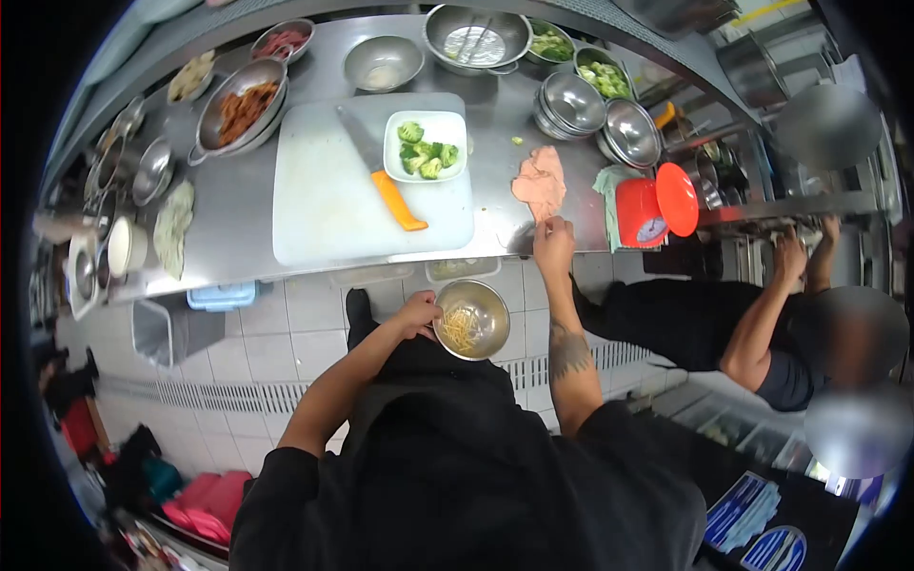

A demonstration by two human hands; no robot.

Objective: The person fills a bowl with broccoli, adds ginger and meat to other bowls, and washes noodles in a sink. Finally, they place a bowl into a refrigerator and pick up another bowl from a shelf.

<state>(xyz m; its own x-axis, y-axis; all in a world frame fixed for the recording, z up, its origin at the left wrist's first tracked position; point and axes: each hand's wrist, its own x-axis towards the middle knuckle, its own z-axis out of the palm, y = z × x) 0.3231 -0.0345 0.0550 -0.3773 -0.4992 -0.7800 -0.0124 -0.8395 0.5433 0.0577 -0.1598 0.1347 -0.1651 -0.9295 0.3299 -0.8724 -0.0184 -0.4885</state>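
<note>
L hand (417, 316) grips rim of metal bowl (491, 324) w/ yellow strips (460, 329) in it, & R hand (553, 244) pinches pink cloth (541, 184) nr front edge of tabletop (227, 224).

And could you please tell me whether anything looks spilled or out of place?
Yes: a small green scrap lies loose on the steel counter, outside any container, near the pink cloth, so it looks dropped.

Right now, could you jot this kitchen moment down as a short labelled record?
Left hand: gripping the rim of a steel bowl of pale yellow strips
Right hand: at the near edge of a pink cloth; grip unclear
Cutting board: white, bearing an orange-handled knife and a white dish of broccoli
Kitchen scale: red, right of the cloth
</note>
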